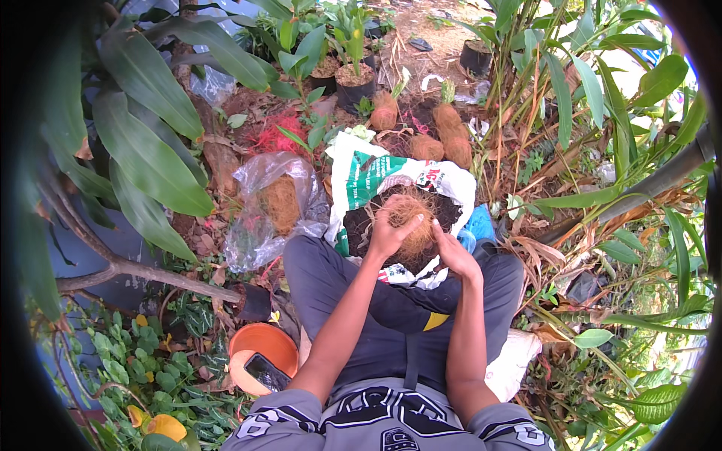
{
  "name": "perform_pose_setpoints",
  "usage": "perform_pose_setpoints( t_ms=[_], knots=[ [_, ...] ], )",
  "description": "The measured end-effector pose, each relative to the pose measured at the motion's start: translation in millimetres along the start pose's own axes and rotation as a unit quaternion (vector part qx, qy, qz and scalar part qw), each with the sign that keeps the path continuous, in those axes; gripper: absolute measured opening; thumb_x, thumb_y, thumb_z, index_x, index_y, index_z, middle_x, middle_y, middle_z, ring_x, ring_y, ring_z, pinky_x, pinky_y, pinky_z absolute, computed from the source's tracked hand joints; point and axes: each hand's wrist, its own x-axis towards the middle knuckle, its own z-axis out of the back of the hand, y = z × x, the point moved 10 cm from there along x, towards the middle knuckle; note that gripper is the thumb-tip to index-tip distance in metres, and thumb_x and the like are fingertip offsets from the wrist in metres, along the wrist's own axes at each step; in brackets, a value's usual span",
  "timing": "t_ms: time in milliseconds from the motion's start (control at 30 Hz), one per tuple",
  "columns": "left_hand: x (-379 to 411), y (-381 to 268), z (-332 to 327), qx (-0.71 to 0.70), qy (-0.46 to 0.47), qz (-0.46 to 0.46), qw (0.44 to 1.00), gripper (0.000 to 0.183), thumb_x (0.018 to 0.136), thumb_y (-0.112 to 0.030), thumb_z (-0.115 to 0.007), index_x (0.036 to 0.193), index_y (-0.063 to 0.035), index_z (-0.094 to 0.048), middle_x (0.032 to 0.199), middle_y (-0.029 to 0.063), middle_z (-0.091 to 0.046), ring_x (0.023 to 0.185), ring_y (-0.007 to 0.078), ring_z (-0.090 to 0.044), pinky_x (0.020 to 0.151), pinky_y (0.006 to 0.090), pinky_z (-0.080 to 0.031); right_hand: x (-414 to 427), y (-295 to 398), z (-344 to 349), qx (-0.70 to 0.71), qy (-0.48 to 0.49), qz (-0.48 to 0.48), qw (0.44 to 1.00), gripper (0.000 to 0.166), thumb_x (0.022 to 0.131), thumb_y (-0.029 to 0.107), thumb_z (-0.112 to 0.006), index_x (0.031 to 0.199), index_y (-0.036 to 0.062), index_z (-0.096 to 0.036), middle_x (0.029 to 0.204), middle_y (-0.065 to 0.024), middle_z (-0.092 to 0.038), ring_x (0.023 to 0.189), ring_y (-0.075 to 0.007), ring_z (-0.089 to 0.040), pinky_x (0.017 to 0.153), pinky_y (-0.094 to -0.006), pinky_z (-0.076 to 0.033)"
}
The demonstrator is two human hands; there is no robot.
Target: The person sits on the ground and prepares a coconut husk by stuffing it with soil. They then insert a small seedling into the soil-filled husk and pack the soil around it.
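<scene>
A loose clump of brown coconut fibre (412, 220) is held between my two hands, over an open white and green sack (361, 169) of dark soil (358, 222). My left hand (392, 228) grips the clump from its left side, thumb across the front. On the right side, my right hand (454, 251) touches the fibre with its fingertips, palm partly open. The underside of the clump is hidden. Left of the sack lies a clear plastic bag (313, 189) with more brown fibre (280, 204) in it.
Beyond the sack lie several fibre-wrapped bundles (427, 147) and a tangle of pink string (279, 132). Potted plants (355, 79) stand farther back. An orange pot (265, 338) with a phone (266, 372) on it is at lower left. A branch (163, 275) reaches in from the left; leafy stems crowd the right.
</scene>
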Motion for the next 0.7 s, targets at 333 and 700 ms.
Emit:
perform_pose_setpoints(
  t_ms=[333,700],
  knots=[
    [-6,18,-3,-0.073,-0.023,0.058,0.995,0.031,0.081,-0.01,-0.073,0.108,-0.0012,-0.061,0.1,0.0068,-0.067,0.091,0.0133,-0.063,0.081,0.0289,-0.051,-1,3,-23,0.351,0.119,-0.023,0.928,0.086,0.095,0.067,-0.03,0.143,-0.0038,-0.028,0.128,-0.0317,-0.05,0.107,-0.0383,-0.062,0.08,-0.047,-0.056],
    [-7,26,-6,-0.159,0.009,0.121,0.98,0.031,0.082,-0.012,-0.071,0.109,0.0006,-0.062,0.101,0.008,-0.066,0.089,0.0152,-0.063,0.081,0.0298,-0.051,5,-1,-32,0.435,0.168,0.045,0.883,0.058,0.101,0.047,-0.039,0.14,0.0048,-0.035,0.129,-0.021,-0.055,0.114,-0.0368,-0.059,0.095,-0.0529,-0.05]
  ],
)
